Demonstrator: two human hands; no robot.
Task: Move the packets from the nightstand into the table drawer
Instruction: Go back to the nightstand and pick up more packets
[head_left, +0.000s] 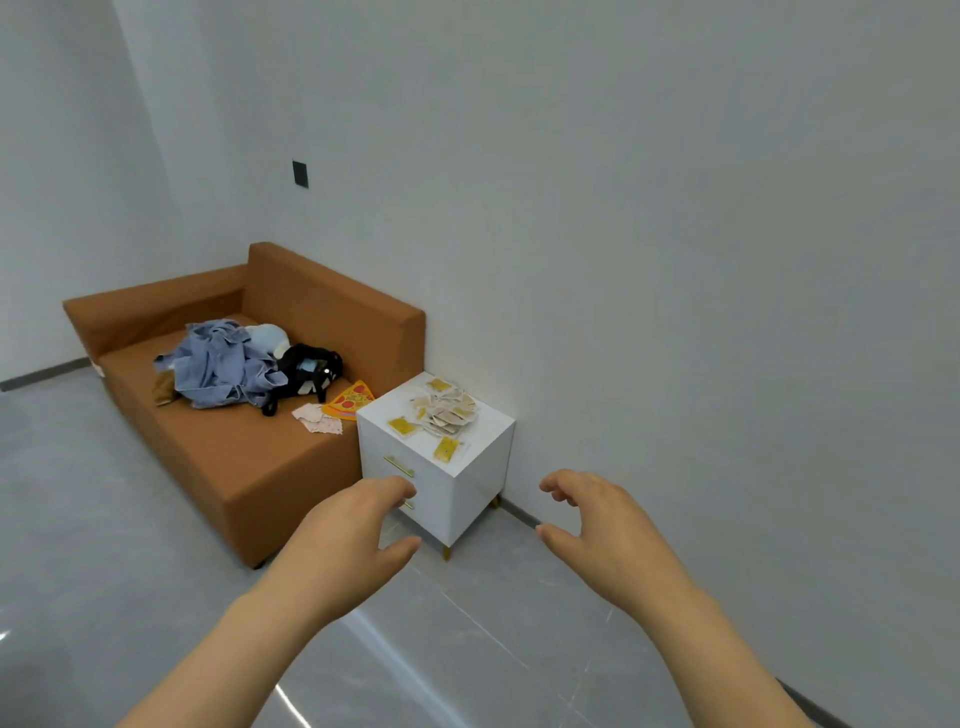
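A white nightstand (480, 467) with two gold-handled drawers stands against the wall beside a sofa. On its top lies a loose pile of several beige and yellow packets (444, 413), with single yellow ones near the front and left edges. My left hand (358, 530) is stretched out in front of the nightstand's lower drawer, fingers loosely curled and holding nothing. My right hand (597, 525) is held out to the right of the nightstand, also empty with relaxed curled fingers. Both hands are short of the nightstand and touch nothing. No table is in view.
A brown sofa (249, 457) sits left of the nightstand, carrying blue clothes (223, 364), a black bag (309, 369), a pizza-slice toy (350, 400) and a patterned cloth. Grey tiled floor (467, 649) stretches in front. A white wall runs along the right.
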